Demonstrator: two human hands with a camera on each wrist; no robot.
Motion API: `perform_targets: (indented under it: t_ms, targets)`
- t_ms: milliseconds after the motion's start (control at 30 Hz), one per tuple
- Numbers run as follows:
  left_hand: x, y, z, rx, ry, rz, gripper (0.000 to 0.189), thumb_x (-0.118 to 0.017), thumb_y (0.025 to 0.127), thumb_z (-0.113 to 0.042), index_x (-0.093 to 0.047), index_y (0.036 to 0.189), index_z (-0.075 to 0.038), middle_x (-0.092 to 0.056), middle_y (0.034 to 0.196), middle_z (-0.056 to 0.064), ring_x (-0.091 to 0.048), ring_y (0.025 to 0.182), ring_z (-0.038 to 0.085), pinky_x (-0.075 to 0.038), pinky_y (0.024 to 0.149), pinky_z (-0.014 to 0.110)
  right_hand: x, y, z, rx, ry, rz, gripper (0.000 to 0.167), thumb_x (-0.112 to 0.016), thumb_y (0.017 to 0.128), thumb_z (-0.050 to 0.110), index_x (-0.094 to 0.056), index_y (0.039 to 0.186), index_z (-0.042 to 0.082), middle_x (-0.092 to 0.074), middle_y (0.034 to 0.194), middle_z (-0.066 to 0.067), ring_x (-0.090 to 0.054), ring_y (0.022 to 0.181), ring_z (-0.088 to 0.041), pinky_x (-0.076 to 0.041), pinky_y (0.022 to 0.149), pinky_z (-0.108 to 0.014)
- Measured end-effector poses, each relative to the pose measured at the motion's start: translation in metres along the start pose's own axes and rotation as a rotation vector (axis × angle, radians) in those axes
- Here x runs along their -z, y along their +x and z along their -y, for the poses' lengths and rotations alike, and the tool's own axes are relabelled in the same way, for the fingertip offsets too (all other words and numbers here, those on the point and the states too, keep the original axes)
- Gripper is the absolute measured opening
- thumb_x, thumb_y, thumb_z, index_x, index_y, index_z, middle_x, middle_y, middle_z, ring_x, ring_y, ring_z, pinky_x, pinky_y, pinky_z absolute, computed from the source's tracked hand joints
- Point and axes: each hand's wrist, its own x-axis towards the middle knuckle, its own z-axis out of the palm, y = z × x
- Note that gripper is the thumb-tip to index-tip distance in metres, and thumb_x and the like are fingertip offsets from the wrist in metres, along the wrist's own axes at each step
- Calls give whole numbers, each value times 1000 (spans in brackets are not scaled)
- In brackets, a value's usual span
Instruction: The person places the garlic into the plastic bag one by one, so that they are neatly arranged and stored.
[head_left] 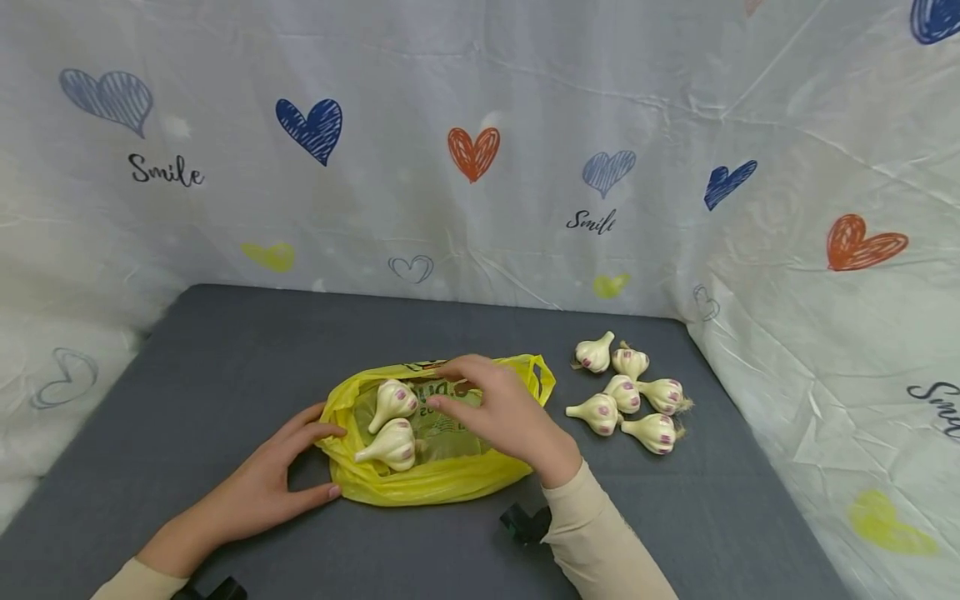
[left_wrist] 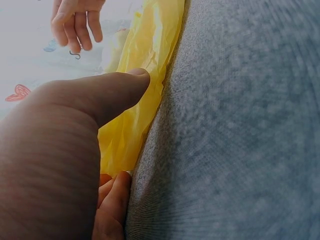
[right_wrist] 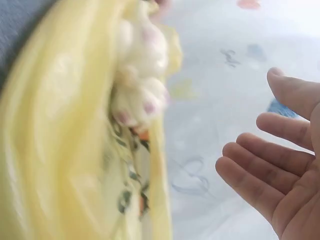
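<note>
Basically, the yellow bag [head_left: 431, 492] lay mid-worktop [head_left: 247, 342], mouth up, with two garlic bulbs inside at its left end: a far bulb [head_left: 397, 398] and a near bulb [head_left: 393, 444]. Six loose bulbs [head_left: 651, 433] sat in a cluster on the worktop, right of the bag.

Left hand [head_left: 258, 479] was at the bag's left end, fingers and thumb spread, tips against the plastic, not clenched. Right hand [head_left: 498, 408] was over the bag's right half, released, holding nothing.

View differences: head gave the full layout and the whole loose cluster. Left wrist showed the left thumb [left_wrist: 117, 90] laid along the outer bag wall, low by the worktop. Right wrist showed the right palm and extended fingers [right_wrist: 260, 185], where head gave the back of the hand. It also caught orange patches beside the dark lettering [right_wrist: 125, 200] on the bag; bulbs there were blurred.

Orientation: bag's long axis ran left to right, right end slightly farther back, handle loop [head_left: 550, 382] at that end. Far bulb's stem pointed left and toward the person, root end back and right. Near bulb's stem pointed left, slightly toward the person.
</note>
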Motion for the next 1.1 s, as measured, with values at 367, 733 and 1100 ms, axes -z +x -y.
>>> perform_targets:
  t_ms: [367, 733, 1100]
  targets:
    - [1, 2, -2, -3, -9, 2, 59, -87, 96, -43, -59, 148, -35, -36, 171, 10, -43, 152, 42, -47, 104, 69, 44, -10, -17, 22, -35, -225, 36, -81, 103, 25, -75, 136, 13, -74, 132, -2, -73, 117, -23, -61, 98, -42]
    - [0, 2, -2, 5, -12, 8, 59, -87, 96, -44, -59, 147, -35, -37, 171, 11, -43, 152, 43, -46, 104, 70, 83, -27, -37, 22, -86, -463, 40, -83, 101, 16, -73, 138, 9, -74, 135, -9, -75, 115, -28, -60, 97, -52]
    - [1, 0, -1, 6, 13, 6, 59, -87, 96, -43, -58, 148, -37, -38, 171, 8, -44, 152, 40, -49, 109, 50, 114, -47, -60, -89, -85, -631, 34, -81, 102, 14, -76, 136, 12, -76, 128, -10, -76, 107, -23, -56, 89, -25]
